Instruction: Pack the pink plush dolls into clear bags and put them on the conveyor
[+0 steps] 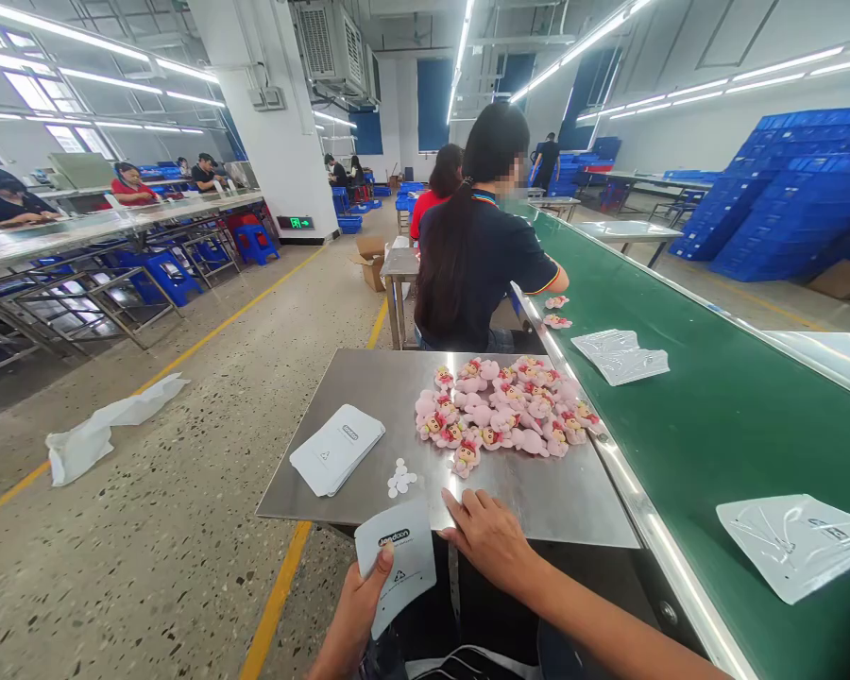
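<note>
My left hand (368, 590) grips a pale grey printed pouch (400, 569) by its side, thumb across the front. The pouch is upright and slightly curved, at the near edge of the metal table (318, 397). My right hand (488, 538) is over that edge, just right of the pouch, fingers stretched out and no object visible in them. Small white round discs (400, 480) lie in a little heap beyond the pouch. Left of them rests a stack of similar flat pouches (337, 450). Farther right is a pile of small pink doll figures (506, 406).
A green conveyor belt (680, 425) with a metal rail runs along the right, carrying silvery pouches (797, 543) and a few pink figures. A co-worker (467, 246) in a dark shirt sits just past the table. White plastic sheeting (106, 430) lies on the floor at left.
</note>
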`<act>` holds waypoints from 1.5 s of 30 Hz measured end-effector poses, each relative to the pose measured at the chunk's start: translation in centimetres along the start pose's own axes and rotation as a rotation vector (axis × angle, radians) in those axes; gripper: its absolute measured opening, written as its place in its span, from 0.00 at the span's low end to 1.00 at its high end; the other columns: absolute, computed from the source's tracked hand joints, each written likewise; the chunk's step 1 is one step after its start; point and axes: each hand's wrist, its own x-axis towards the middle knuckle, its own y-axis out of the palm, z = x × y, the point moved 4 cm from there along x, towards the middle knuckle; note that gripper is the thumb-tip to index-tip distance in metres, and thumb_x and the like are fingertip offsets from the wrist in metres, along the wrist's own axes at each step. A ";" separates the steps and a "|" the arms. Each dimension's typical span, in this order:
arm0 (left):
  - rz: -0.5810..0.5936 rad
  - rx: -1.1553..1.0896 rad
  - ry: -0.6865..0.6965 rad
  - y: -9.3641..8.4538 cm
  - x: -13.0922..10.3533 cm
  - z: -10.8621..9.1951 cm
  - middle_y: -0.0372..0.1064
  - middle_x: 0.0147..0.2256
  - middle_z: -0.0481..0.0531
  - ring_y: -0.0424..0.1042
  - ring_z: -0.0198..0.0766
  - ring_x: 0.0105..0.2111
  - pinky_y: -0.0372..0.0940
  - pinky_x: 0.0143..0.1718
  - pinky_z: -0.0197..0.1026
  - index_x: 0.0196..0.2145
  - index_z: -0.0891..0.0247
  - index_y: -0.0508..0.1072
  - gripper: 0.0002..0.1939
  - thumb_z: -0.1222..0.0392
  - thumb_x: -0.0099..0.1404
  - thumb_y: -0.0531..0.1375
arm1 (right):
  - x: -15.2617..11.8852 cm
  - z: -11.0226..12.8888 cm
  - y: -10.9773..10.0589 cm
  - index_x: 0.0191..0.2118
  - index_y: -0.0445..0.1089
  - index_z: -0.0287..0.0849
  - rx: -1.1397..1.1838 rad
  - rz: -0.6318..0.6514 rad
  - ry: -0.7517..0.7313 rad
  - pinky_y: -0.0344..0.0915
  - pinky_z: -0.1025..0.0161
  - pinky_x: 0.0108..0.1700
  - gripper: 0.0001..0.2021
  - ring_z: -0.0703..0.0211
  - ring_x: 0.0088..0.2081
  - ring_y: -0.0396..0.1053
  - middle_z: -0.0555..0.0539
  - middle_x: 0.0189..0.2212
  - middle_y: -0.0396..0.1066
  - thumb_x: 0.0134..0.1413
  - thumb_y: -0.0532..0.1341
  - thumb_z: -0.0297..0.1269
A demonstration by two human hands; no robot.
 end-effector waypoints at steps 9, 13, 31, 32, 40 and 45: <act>-0.067 0.379 0.288 1.0 -0.3 -1.1 0.68 0.24 0.47 0.63 0.36 0.25 0.58 0.27 0.34 0.30 0.68 0.73 0.17 0.50 0.48 0.65 | -2.1 -1.4 -0.9 0.41 0.70 0.41 0.305 -0.227 -0.170 0.60 0.62 0.35 0.08 0.60 0.33 0.64 0.47 0.31 0.68 0.59 0.54 0.30; 0.015 0.550 0.389 3.3 -0.3 -0.7 0.67 0.25 0.47 0.62 0.35 0.26 0.59 0.28 0.34 0.32 0.67 0.73 0.13 0.57 0.49 0.64 | -1.3 -2.4 -4.7 0.35 0.72 0.43 0.835 -0.247 0.219 0.62 0.66 0.33 0.08 0.64 0.32 0.64 0.48 0.30 0.65 0.59 0.55 0.35; 0.687 0.427 0.382 13.3 -1.1 -3.2 0.71 0.37 0.54 0.67 0.46 0.37 0.61 0.40 0.40 0.44 0.67 0.71 0.24 0.49 0.53 0.62 | -2.9 -2.1 -11.3 0.29 0.68 0.42 0.333 0.205 -0.012 0.56 0.65 0.37 0.05 0.62 0.33 0.60 0.51 0.30 0.67 0.54 0.57 0.31; 0.747 0.425 0.359 13.8 -1.2 -3.4 0.70 0.37 0.54 0.66 0.45 0.37 0.61 0.40 0.39 0.44 0.67 0.71 0.24 0.49 0.53 0.62 | -3.0 -2.4 -11.3 0.29 0.68 0.42 0.322 0.212 -0.012 0.56 0.65 0.37 0.04 0.62 0.33 0.60 0.51 0.30 0.67 0.54 0.58 0.31; 0.716 0.552 0.354 16.8 0.3 -3.2 0.69 0.30 0.51 0.65 0.40 0.32 0.60 0.34 0.37 0.34 0.66 0.73 0.16 0.51 0.54 0.62 | -3.0 -4.1 -13.1 0.31 0.71 0.42 0.360 0.223 -0.023 0.59 0.63 0.42 0.06 0.60 0.38 0.65 0.49 0.39 0.69 0.54 0.56 0.30; 0.628 0.465 0.226 17.6 1.5 -3.0 0.70 0.28 0.52 0.66 0.40 0.29 0.60 0.32 0.37 0.33 0.67 0.73 0.22 0.44 0.49 0.63 | -1.1 -11.6 -13.5 0.40 0.72 0.44 0.846 0.055 0.242 0.62 0.66 0.45 0.10 0.62 0.43 0.67 0.49 0.43 0.70 0.57 0.56 0.39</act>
